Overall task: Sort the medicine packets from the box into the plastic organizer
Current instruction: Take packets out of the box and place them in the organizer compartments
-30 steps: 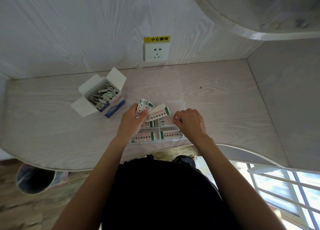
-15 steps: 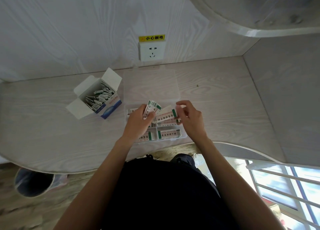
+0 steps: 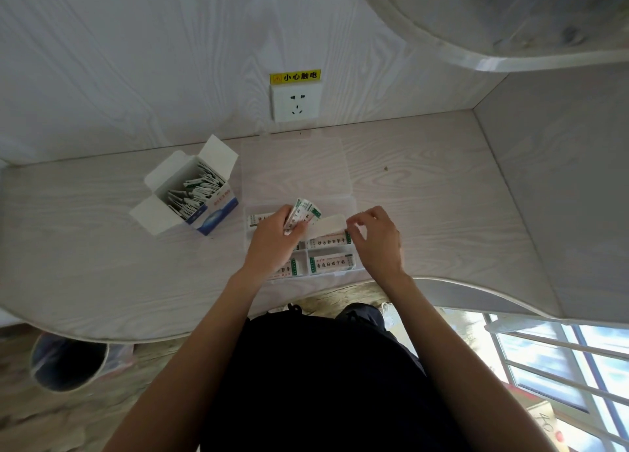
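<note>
On the pale wood-grain table [image 3: 102, 247], against the wall, person standing at the near edge. Largest first: table, then the clear plastic organizer [image 3: 340, 274] with its lid [image 3: 292, 165] thrown back flat toward the wall socket [image 3: 295, 102]. Left of it, well apart from the hands, the open box [image 3: 190, 196], flaps up, a good many packets upright inside.

Organizer compartments: near-right packet [image 3: 332, 262] lies flat, label up; another flat one just behind it [image 3: 328, 241]; a far-left compartment shows a packet edge [image 3: 260, 219]. Near-left compartment partly hidden by the wrist.

Left hand [image 3: 272, 244] grips a small fan of packets [image 3: 303, 215], held just above the organizer's middle. Right hand [image 3: 372, 239] has fingers curled, pinching the end of a single packet [image 3: 326, 223]; that packet shows its blank pale face.

Change from half a second back: the single packet then showed printed text between the hands; now it is turned over and drawn rightward, clear of the fan. One second back both hands were low on the compartments; they have since lifted.

Judgement: one packet peeled off for a far-right compartment. Box far from emptied, so the sort is early.
</note>
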`<state>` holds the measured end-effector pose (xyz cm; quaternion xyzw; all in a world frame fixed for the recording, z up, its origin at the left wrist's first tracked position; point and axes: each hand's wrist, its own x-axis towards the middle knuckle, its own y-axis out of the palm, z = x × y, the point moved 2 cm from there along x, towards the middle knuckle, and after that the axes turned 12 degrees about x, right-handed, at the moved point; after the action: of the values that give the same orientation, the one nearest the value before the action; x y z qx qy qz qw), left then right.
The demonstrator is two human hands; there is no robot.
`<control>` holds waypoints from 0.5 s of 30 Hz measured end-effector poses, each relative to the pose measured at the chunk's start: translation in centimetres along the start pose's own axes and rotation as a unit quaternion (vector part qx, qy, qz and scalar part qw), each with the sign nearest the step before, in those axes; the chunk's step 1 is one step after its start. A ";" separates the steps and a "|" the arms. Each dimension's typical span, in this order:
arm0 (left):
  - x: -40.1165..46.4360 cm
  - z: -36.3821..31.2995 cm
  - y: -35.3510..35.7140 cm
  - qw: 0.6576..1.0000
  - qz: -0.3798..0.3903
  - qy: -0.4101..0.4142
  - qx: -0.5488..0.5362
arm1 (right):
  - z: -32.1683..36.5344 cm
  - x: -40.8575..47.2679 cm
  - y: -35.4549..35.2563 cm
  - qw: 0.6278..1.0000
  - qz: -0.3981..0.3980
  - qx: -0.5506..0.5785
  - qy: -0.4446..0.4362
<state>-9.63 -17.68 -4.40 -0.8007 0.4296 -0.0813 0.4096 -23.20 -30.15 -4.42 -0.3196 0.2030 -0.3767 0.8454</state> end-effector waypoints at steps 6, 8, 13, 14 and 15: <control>-0.1 -0.9 0.5 0.999 0.028 0.030 0.015 | 1.0 0.1 -0.9 0.932 0.099 0.303 0.175; -0.2 -1.0 0.3 0.999 0.017 0.032 0.008 | 0.9 0.0 -1.1 0.892 0.117 0.384 0.207; -0.5 -0.7 -0.4 0.999 0.003 0.036 -0.035 | 1.0 0.1 -1.6 0.844 0.145 0.456 0.242; -0.5 -0.5 -0.4 0.998 0.002 0.030 -0.047 | 0.9 0.2 -1.6 0.852 0.140 0.445 0.238; -0.6 -0.3 -0.5 0.998 -0.003 0.019 -0.059 | 0.7 0.2 -1.5 0.870 0.134 0.417 0.227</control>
<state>-9.83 -17.25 -3.74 -0.8232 0.4385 -0.0722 0.3532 -23.38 -30.83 -2.85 0.1868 0.2543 -0.3712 0.8733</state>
